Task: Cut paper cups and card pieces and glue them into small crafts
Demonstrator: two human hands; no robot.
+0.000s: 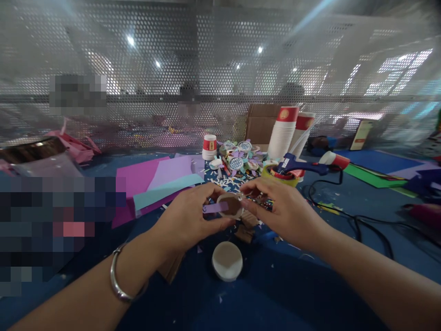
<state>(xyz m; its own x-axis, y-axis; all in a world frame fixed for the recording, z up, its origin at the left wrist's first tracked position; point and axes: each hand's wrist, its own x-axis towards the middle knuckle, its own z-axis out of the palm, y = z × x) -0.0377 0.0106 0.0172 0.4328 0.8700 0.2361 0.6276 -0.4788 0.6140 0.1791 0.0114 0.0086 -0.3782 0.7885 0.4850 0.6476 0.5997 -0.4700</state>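
Observation:
My left hand [188, 214] is closed around the left side of a small round piece [234, 209], brownish inside with a pale rim. It looks like a cut-off paper cup bottom. A purple paper strip [216, 208] lies across its left edge and sticks out between my left thumb and fingers. The fingers of my right hand [287, 207] pinch the right edge of the same round piece. Below both hands, a white cup bottom [227, 260] rests on the blue table [262, 303]. Scraps of brown cardboard [245, 233] lie just behind it.
A blue glue gun [299, 166] rests on a yellow round container [280, 178], its black cord [358, 225] trailing right. Behind are stacked paper cups [282, 135], a single cup [209, 148] and a pile of decorated paper pieces [237, 161]. Purple paper sheets [138, 181] lie left.

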